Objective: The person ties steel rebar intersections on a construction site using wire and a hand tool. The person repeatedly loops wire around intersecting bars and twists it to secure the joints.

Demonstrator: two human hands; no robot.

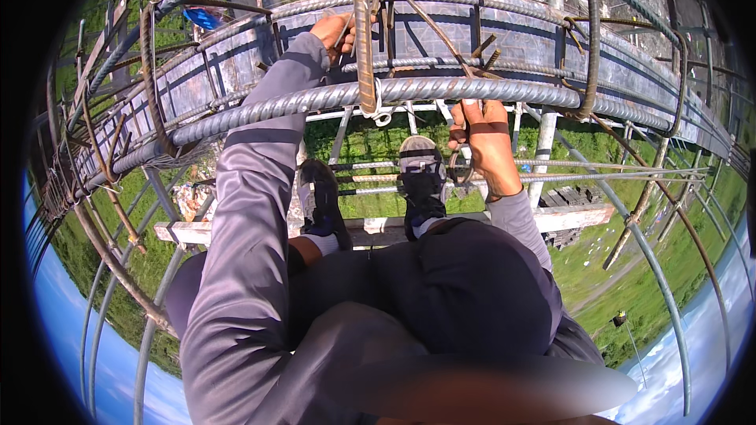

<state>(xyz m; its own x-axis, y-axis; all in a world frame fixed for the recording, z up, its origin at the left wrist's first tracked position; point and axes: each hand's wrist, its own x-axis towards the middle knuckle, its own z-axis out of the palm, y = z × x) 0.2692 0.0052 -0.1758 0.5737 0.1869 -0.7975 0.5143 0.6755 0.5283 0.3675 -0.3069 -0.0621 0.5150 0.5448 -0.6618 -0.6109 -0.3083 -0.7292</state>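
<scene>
My left hand (336, 35) reaches past the thick ribbed horizontal rebar (254, 111), its fingers closed on what looks like thin wire (344, 30). Just right of those fingers, a rusty rebar stirrup (364, 41) crosses the horizontal bar. A pale loop of tie wire (381, 111) is wound where the two meet. My right hand (487, 139) is under the same horizontal bar, fingers curled around a curved metal piece (458, 168); its exact kind is unclear. A thin rusty rod (434, 29) slants down towards my right thumb, and whether they touch is hidden.
Behind the bars runs a grey formwork panel (437, 29). My shoes (422, 171) rest by a timber plank (555, 218) and several lower bars (369, 179), with grass far below. Scaffold tubes (655, 283) rise on both sides. Rusty bar ends (617, 248) stick out at right.
</scene>
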